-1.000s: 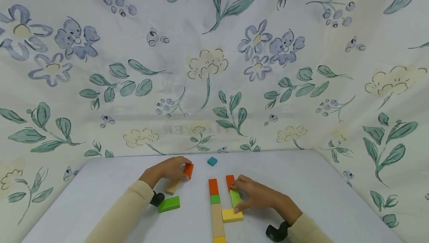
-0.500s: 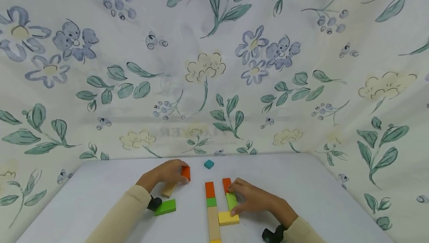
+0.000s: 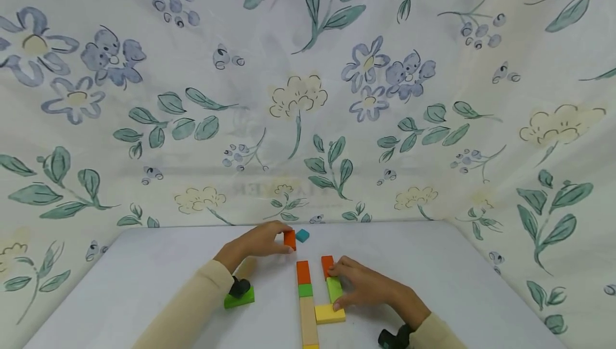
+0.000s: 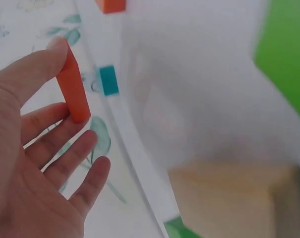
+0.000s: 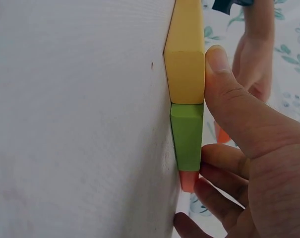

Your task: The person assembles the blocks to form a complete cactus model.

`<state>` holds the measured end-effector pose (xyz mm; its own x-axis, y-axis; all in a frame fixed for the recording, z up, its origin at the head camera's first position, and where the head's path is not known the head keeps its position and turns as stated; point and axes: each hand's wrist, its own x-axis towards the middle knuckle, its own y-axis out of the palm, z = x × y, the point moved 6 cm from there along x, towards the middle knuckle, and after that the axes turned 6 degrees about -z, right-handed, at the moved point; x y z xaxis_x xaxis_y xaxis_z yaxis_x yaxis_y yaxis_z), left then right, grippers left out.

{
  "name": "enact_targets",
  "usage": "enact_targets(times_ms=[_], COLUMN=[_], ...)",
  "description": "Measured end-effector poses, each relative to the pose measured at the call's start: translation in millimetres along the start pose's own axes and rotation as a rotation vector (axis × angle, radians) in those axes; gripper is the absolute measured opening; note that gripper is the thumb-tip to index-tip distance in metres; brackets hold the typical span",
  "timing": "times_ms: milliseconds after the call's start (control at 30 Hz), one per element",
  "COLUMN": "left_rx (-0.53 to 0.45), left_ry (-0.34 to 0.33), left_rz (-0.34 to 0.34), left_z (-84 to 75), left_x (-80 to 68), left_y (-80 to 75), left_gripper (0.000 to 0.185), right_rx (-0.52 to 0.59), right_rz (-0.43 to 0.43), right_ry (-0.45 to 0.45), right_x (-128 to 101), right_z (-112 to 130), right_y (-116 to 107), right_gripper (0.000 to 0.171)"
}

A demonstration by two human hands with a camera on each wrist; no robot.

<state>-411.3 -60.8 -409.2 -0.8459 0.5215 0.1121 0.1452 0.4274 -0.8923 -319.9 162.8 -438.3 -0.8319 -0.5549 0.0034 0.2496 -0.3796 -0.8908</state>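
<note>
My left hand [image 3: 257,243] pinches an orange-red block [image 3: 290,239] between thumb and fingers, near the small teal block [image 3: 302,235] at the table's back. In the left wrist view, the thumb sits on one end of that block and fingertips on the other. My right hand [image 3: 368,286] rests over a short line of blocks. Its thumb touches the yellow block [image 3: 329,314]; its fingers reach the light green block [image 3: 334,289] and the red block [image 3: 327,265]. The right wrist view has these three end to end, the thumb on the yellow one.
Left of the right hand runs a straight row: a red block [image 3: 303,272], a small green block [image 3: 305,290], a long wooden block [image 3: 308,321] and a yellow end. A green block [image 3: 239,299] and a wooden block [image 3: 247,267] lie by the left wrist. Floral cloth [image 3: 298,124] hangs behind.
My left hand has carried the orange-red block rightward, from beside the loose wooden block to near the teal block. The right hand stays on its blocks; the head view has shifted slightly.
</note>
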Motion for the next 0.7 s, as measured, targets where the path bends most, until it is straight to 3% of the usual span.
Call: enact_targets(times_ms=[300,700], left_rx=[0.014,0.005], left_ry=[0.031,-0.003], left_rz=[0.031,0.057], left_z=[-13.7,-23.5], left_x=[11.9,15.2], left_y=[14.6,22.3], left_gripper=[0.064,0.059], right_rx=[0.004,-0.003], right_rz=[0.0,-0.008], right_ry=[-0.032,-0.053], right_x=[0.2,-0.6], right_z=[-3.9,-2.9], right_y=[1.8,1.2], right_gripper=[0.071,0.071])
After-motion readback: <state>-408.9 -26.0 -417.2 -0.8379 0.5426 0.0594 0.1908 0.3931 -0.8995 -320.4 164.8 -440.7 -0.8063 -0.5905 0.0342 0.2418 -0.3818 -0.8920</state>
